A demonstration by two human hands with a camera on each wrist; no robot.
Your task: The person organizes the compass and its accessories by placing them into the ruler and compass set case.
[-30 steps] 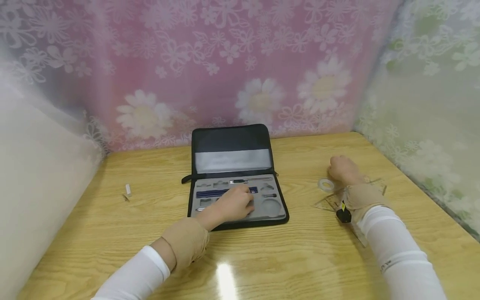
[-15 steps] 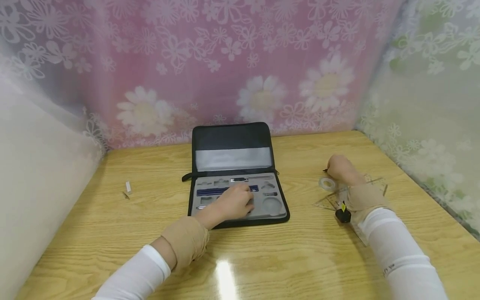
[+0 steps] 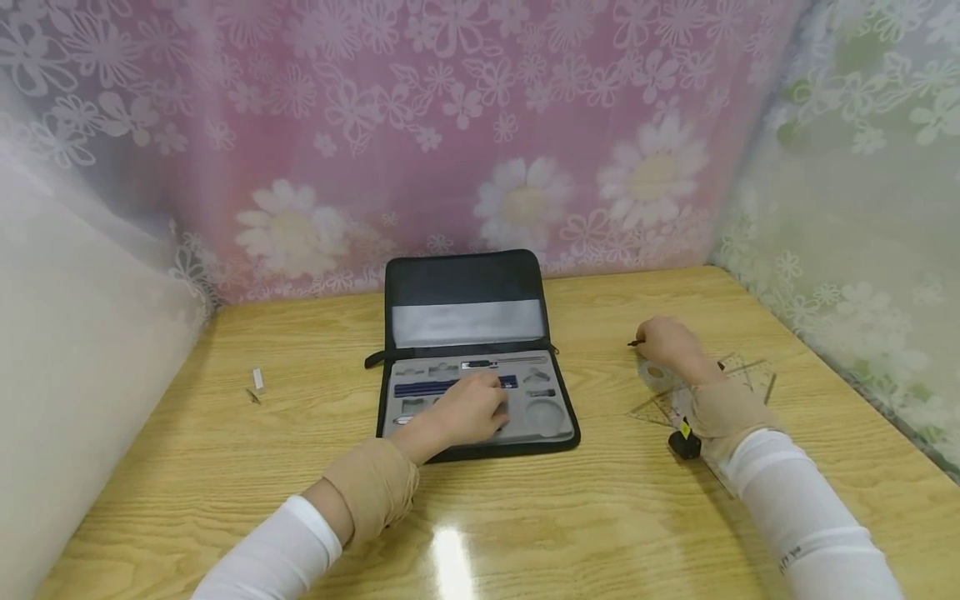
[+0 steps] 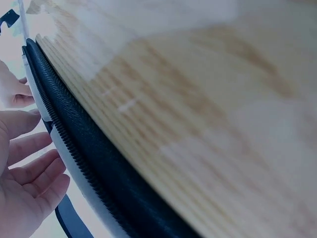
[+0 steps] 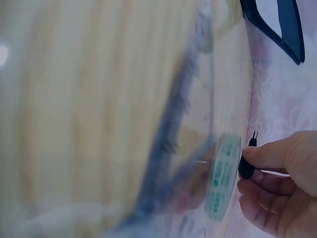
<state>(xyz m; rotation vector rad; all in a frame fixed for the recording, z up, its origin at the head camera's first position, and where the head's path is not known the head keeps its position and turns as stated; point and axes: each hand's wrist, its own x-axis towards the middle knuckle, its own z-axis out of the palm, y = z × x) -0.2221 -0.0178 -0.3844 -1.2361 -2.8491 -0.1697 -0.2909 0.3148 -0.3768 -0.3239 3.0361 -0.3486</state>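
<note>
Black pronged piece was near the tape roll, pinched between thumb and fingers of the outstretched right hand. It looked light and stiff, slim prongs delicate, so its thicker body seemed the place to hold. The left hand was over the unfolded case, fingers loosely bent, apparently empty.

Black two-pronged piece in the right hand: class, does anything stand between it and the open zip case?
Nothing visible does: only bare tabletop lies between the black two-pronged piece and the right edge of the zip case. Over the case's grey tray, though, the left hand covers the middle.
</note>
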